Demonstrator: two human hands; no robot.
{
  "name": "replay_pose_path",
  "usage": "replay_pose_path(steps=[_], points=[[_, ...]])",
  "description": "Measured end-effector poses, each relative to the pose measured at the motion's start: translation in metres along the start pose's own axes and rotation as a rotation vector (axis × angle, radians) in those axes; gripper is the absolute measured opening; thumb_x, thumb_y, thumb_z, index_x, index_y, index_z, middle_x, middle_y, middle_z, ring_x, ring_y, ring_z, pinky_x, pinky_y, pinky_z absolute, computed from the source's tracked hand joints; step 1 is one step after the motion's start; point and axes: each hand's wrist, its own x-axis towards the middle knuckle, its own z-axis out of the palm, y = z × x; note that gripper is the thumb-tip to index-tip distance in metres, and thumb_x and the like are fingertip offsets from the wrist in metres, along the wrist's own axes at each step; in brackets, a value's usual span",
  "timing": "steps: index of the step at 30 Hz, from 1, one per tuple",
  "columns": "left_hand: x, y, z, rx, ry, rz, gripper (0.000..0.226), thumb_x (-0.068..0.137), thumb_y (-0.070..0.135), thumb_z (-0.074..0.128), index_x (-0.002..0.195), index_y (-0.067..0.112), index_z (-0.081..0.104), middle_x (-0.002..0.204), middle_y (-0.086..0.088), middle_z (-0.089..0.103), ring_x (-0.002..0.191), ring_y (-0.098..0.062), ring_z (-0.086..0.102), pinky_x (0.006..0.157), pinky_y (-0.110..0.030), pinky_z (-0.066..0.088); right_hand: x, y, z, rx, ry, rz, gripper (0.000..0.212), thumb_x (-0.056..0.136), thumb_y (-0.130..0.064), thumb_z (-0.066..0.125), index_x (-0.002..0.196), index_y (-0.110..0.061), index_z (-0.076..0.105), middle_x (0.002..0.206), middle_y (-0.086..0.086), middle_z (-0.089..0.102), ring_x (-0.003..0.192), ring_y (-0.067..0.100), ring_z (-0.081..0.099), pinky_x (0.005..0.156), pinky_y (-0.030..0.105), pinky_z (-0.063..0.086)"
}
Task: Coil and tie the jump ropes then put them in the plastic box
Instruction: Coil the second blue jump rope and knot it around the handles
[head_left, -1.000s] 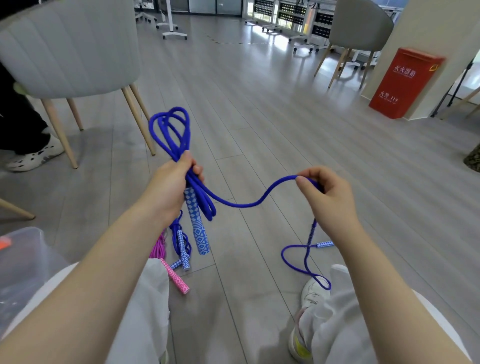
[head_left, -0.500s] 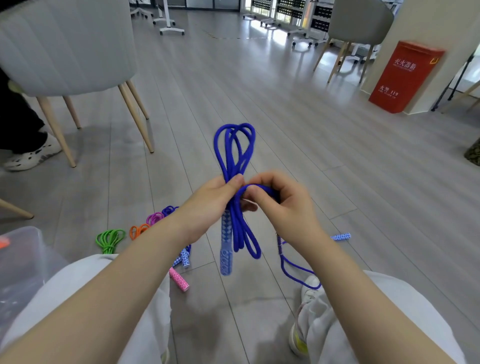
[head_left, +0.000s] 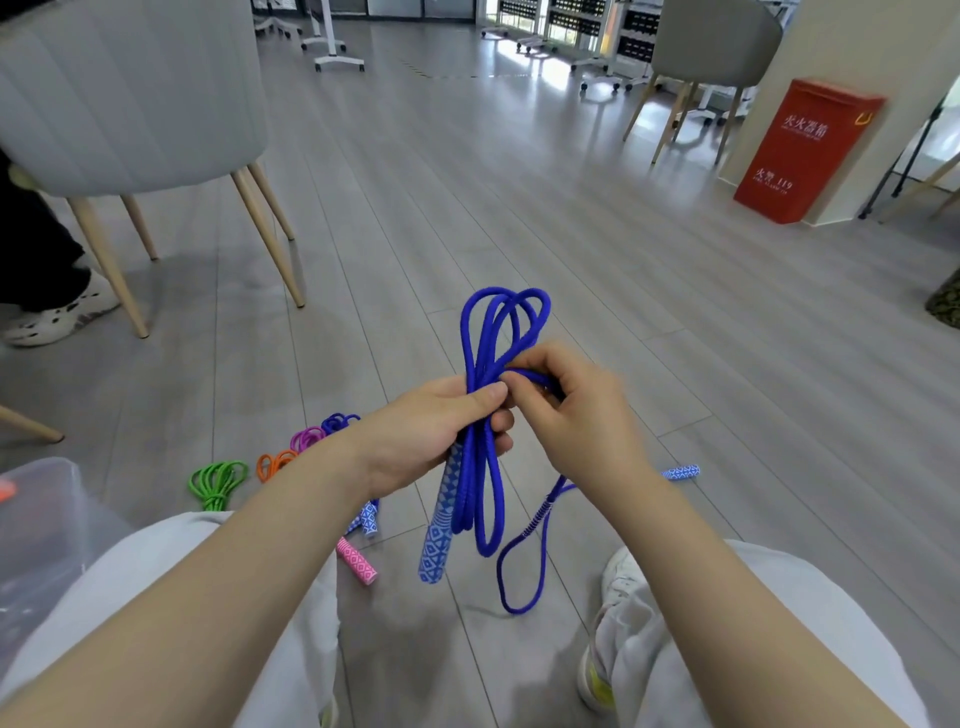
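Gripping the coiled blue jump rope (head_left: 480, 467) mid-air in the left hand (head_left: 431, 431), pinching its loose strand with the right hand (head_left: 566, 415); wrapping tightly around the bundle's middle seeming wisest

The red box (head_left: 808, 150) beside the pillar carries white writing. Near its top there is a line of Chinese characters, too blurred to read with certainty. Lower on its front stand smaller characters and the number "119". No other text is readable.
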Motion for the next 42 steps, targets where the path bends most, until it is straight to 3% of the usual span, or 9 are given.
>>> replay_pose_path(steps=[7, 10, 14, 16, 19, 25, 30, 36, 42], points=[[0.004, 0.000, -0.001, -0.049, 0.072, 0.006, 0.018, 0.101, 0.024, 0.048, 0.101, 0.014, 0.064, 0.068, 0.001, 0.054, 0.072, -0.016, 0.060, 0.090, -0.039, 0.051, 0.009, 0.005, 0.000, 0.073, -0.061, 0.217, 0.024, 0.087, -0.046, 0.064, 0.083, -0.024, 0.054, 0.056, -0.013, 0.050, 0.053, 0.003, 0.045, 0.054, 0.026, 0.042], [0.007, 0.002, -0.009, -0.119, 0.122, 0.047, 0.021, 0.101, 0.025, 0.047, 0.085, 0.015, 0.056, 0.065, 0.002, 0.050, 0.069, -0.017, 0.056, 0.089, -0.040, 0.048, 0.014, 0.007, -0.010, 0.178, -0.233, 0.331, 0.029, 0.089, -0.046, 0.062, 0.088, -0.018, 0.061, 0.066, -0.005, 0.058, 0.062, 0.009, 0.055, 0.071, 0.041, 0.054], [0.005, 0.013, -0.025, -0.383, 0.160, 0.155, 0.019, 0.102, 0.021, 0.043, 0.086, 0.012, 0.049, 0.063, 0.003, 0.045, 0.062, -0.015, 0.052, 0.079, -0.031, 0.050, 0.011, 0.015, -0.025, 0.197, -0.486, 0.378, 0.028, 0.093, -0.041, 0.059, 0.091, -0.013, 0.064, 0.076, 0.002, 0.067, 0.085, 0.023, 0.069, 0.093, 0.042, 0.053], [0.003, 0.019, -0.038, -0.472, 0.177, 0.201, 0.021, 0.101, 0.024, 0.041, 0.084, 0.013, 0.048, 0.062, 0.004, 0.044, 0.061, -0.013, 0.051, 0.076, -0.028, 0.050, 0.010, 0.020, -0.033, 0.175, -0.502, 0.392, 0.025, 0.094, -0.038, 0.057, 0.090, -0.015, 0.066, 0.078, 0.003, 0.067, 0.091, 0.026, 0.068, 0.096, 0.044, 0.052], [-0.001, 0.027, -0.059, -0.581, 0.253, 0.265, 0.025, 0.102, 0.028, 0.040, 0.081, 0.017, 0.046, 0.062, 0.007, 0.043, 0.061, -0.011, 0.052, 0.076, -0.027, 0.049, 0.008, 0.028, -0.045, 0.119, -0.503, 0.426, 0.024, 0.095, -0.036, 0.056, 0.091, -0.016, 0.068, 0.077, 0.002, 0.066, 0.081, 0.019, 0.064, 0.097, 0.043, 0.050], [-0.003, 0.025, -0.079, -0.794, 0.629, 0.386, 0.030, 0.103, 0.027, 0.041, 0.074, 0.020, 0.043, 0.059, 0.009, 0.044, 0.059, -0.008, 0.050, 0.075, -0.027, 0.046, 0.006, 0.032, -0.058, 0.084, -0.385, 0.450, 0.018, 0.097, -0.023, 0.054, 0.092, -0.017, 0.070, 0.073, -0.003, 0.066, 0.074, 0.011, 0.061, 0.085, 0.033, 0.051], [0.007, 0.018, -0.055, -0.492, 0.666, 0.282, 0.029, 0.103, 0.026, 0.043, 0.075, 0.019, 0.045, 0.054, 0.009, 0.046, 0.056, -0.009, 0.051, 0.066, -0.024, 0.047, 0.007, 0.015, -0.027, 0.256, -0.142, 0.391, 0.019, 0.098, -0.019, 0.053, 0.091, -0.019, 0.071, 0.066, -0.004, 0.061, 0.064, 0.010, 0.055, 0.068, 0.026, 0.049], [0.009, 0.008, -0.020, -0.235, 0.490, 0.172, 0.021, 0.102, 0.028, 0.045, 0.087, 0.014, 0.051, 0.061, 0.004, 0.050, 0.062, -0.013, 0.055, 0.075, -0.032, 0.051, 0.003, -0.010, 0.015, 0.550, -0.100, 0.331, 0.019, 0.098, -0.011, 0.053, 0.107, -0.014, 0.069, 0.066, -0.002, 0.060, 0.061, 0.006, 0.052, 0.062, 0.021, 0.046], [0.011, 0.004, -0.011, -0.116, 0.452, 0.149, 0.025, 0.101, 0.031, 0.045, 0.093, 0.014, 0.060, 0.066, 0.004, 0.058, 0.066, -0.010, 0.061, 0.077, -0.032, 0.053, 0.000, -0.014, 0.025, 0.304, -0.083, 0.134, 0.025, 0.097, -0.012, 0.054, 0.100, -0.030, 0.071, 0.073, -0.024, 0.065, 0.070, 0.000, 0.059, 0.065, 0.015, 0.047]])
